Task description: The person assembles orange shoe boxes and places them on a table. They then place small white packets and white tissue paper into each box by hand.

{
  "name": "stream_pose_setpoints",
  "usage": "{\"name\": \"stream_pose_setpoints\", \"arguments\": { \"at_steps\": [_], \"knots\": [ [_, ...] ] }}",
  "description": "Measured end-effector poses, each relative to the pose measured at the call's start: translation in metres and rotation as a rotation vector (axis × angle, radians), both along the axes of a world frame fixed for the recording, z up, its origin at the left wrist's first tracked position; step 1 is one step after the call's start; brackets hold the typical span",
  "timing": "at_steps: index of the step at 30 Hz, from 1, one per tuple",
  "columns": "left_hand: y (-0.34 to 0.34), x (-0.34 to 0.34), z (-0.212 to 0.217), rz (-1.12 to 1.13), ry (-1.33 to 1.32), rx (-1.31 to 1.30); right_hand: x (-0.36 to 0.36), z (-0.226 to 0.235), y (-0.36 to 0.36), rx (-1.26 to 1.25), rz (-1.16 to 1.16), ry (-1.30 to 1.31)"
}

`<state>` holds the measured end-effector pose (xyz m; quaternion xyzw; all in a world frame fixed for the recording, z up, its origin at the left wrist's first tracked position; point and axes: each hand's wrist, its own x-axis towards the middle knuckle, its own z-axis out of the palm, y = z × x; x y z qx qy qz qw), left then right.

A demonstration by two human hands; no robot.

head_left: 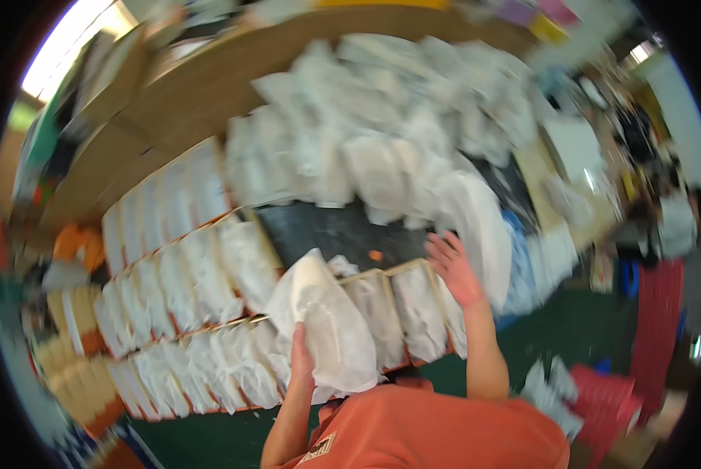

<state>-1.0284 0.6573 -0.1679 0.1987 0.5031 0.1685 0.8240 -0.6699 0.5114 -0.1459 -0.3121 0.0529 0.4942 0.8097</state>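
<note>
Below your chin, your left hand is closed around the lower edge of a white plastic-wrapped packet, thumb on its front face, holding it tilted above the wooden tray nearest your body. The packet rises up and to the right from your fingers, so most of it sits above and just beside the hand, covering part of the tray's left compartments.

Your right hand is open, fingers spread and palm down, and grips nothing. It hovers at the far right corner of the same tray, at the foot of the large heap of white packets on the dark table; motion blur keeps me from telling whether the fingertips touch the nearest one. The held packet is well to the left of this hand, with two filled compartments between them.

To your left, more wooden trays lie in rows, each packed with similar white packets standing on edge. A small orange scrap lies on the bare table between the heap and your tray. Your orange shirt fills the lower edge of the view.
</note>
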Motion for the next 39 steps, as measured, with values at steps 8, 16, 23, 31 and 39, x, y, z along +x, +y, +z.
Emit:
{"name": "stream_pose_setpoints", "arguments": {
  "at_steps": [8, 16, 23, 31, 39],
  "knots": [
    [0.215, -0.059, -0.009, 0.148, 0.305, 0.564, -0.095, -0.025, 0.191, -0.441, 0.247, -0.811],
    [0.464, 0.012, -0.037, -0.409, 0.476, 1.331, -0.217, -0.011, 0.513, -0.291, 0.431, -1.637],
    [0.401, 0.110, -0.070, -0.517, 0.985, 1.553, -0.134, 0.001, 0.274, -0.195, 0.585, -1.361],
    [0.354, 0.233, -0.115, -0.448, 1.022, 1.298, -0.001, 0.016, -0.008, -0.909, 0.038, -1.064],
    [0.233, 0.110, -0.035, 0.133, 0.496, 0.808, 0.268, -0.067, 0.061, -1.130, -0.321, -1.130]
  ]
}}
